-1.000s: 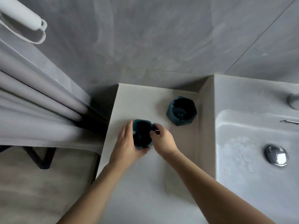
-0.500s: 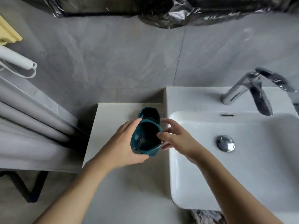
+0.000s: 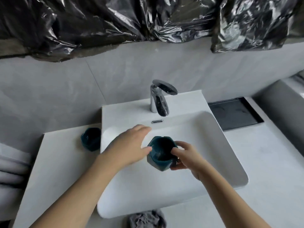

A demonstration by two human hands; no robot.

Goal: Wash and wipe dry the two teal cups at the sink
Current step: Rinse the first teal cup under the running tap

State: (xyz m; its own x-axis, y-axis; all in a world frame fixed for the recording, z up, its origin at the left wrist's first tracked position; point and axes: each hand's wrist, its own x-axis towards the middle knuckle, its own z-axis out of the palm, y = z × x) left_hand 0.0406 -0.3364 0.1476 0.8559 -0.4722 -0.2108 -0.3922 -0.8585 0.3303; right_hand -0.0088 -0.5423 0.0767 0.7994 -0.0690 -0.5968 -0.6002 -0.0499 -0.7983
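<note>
Upright teal cup [image 3: 162, 153] over sink [image 3: 205, 145]; other cup [image 3: 91, 139] beside.

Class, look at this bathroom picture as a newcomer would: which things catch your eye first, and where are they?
A teal cup held over the white sink, gripped by the right hand with the left hand beside it. Crinkled black plastic covers the wall above, and a chrome faucet stands behind the basin.

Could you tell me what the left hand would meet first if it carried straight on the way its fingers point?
Probably the faucet: the left hand, open over the sink, points up-right toward it. Nothing visible lies between, though depth is unclear.
</note>
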